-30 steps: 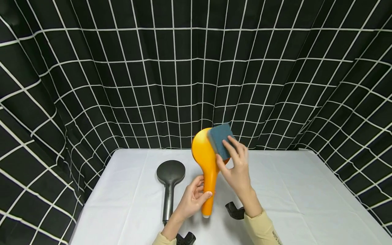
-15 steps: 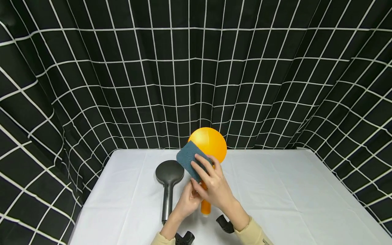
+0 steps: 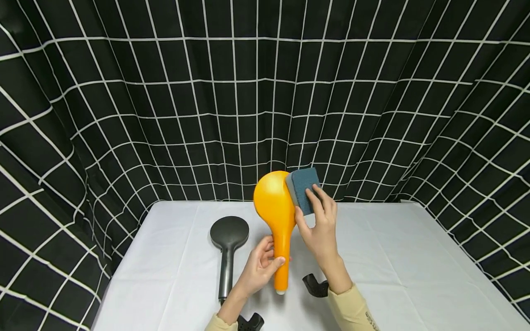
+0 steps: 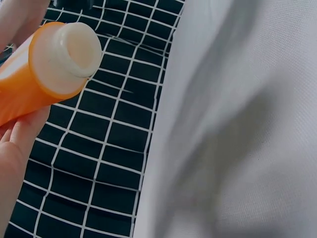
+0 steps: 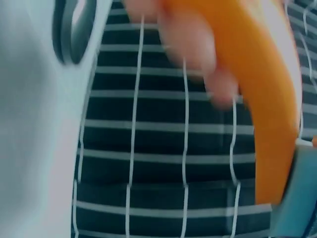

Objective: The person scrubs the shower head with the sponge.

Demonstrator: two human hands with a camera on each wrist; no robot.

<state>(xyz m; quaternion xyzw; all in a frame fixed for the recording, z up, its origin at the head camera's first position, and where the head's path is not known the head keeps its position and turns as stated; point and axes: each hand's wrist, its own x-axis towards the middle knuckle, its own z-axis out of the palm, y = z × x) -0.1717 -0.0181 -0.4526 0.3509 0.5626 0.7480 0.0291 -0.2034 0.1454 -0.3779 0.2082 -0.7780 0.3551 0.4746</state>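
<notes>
An orange shower head point(image 3: 271, 197) is held upright over the table, its round head at the top. My left hand point(image 3: 258, 266) grips its handle, thumb across the front. In the left wrist view the handle's whitish, hollow end point(image 4: 79, 49) points toward the camera. My right hand point(image 3: 320, 225) holds a blue-grey sponge point(image 3: 306, 188) by its face and edge, against the right rim of the round head. The right wrist view shows the sponge point(image 5: 299, 193) at the orange edge, with blurred left-hand fingers point(image 5: 193, 44) behind the handle.
A dark grey shower head point(image 3: 229, 232) lies on the white-covered table point(image 3: 385, 257), left of my left hand. Black wrist-worn pieces point(image 3: 315, 285) sit by both wrists. A black curtain with white grid lines point(image 3: 265, 96) hangs behind and along both sides.
The sponge in my right hand has gone from the head's right side down across the neck to the left, then back up to the right rim. The left hand keeps its grip.
</notes>
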